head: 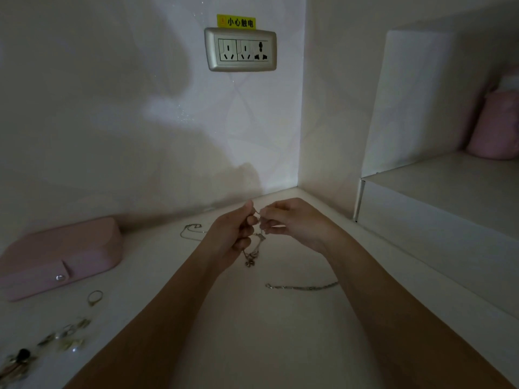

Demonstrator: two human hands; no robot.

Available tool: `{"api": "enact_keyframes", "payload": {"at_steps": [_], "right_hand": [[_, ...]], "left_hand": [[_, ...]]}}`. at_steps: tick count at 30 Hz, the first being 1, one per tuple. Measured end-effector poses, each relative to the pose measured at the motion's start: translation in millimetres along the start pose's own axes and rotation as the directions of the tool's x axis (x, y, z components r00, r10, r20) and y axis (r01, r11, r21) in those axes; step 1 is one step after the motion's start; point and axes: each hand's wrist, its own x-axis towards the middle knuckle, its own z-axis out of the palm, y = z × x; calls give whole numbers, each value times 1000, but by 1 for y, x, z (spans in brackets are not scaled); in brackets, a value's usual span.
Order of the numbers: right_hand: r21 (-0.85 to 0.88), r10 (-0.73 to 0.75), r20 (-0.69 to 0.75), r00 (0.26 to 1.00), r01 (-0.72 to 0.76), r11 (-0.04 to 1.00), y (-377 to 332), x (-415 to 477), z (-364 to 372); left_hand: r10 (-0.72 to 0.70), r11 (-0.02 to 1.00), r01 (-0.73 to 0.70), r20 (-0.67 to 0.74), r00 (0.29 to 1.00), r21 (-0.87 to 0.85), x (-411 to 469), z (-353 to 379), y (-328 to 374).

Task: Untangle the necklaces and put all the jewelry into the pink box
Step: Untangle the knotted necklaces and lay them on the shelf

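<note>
Both hands are raised over the white tabletop near the back corner. My left hand (pixel 234 233) and my right hand (pixel 292 224) each pinch a thin silver necklace (pixel 252 255), whose tangled chain and flower pendant hang down between them. A second chain (pixel 191 231) trails on the table to the left of my left hand. Another silver chain (pixel 303 287) lies flat in front of my right forearm. The pink box (pixel 60 256) sits shut at the left, its snap tab facing me.
A ring (pixel 95 297) lies in front of the box. Several small earrings and trinkets (pixel 66 335) are scattered at the lower left. A wall socket (pixel 241 49) is above. A raised white shelf (pixel 438 203) with a pink object (pixel 497 127) stands at right.
</note>
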Motion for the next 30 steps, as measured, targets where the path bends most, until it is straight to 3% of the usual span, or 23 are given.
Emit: {"api": "enact_keyframes", "payload": {"at_steps": [6, 12, 14, 17, 21, 30], "right_hand": [[66, 89, 183, 979, -102, 993, 1, -1, 3], [294, 72, 176, 982, -122, 948, 0, -1, 12], [199, 68, 168, 983, -101, 975, -2, -3, 14], [-59, 43, 41, 998, -41, 997, -6, -6, 6], [-208, -23, -29, 999, 16, 978, -6, -5, -2], [-269, 1, 3, 1000, 0, 963, -11, -9, -3]], "left_hand": [[-33, 996, 31, -22, 999, -81, 2, -3, 1], [30, 999, -30, 3, 1000, -17, 0, -2, 3], [52, 999, -52, -8, 999, 7, 0, -3, 4], [52, 998, -52, -19, 998, -22, 0, -5, 5], [63, 997, -62, -40, 997, 35, 0, -3, 3], [133, 983, -120, -87, 987, 140, 0, 2, -1]]}}
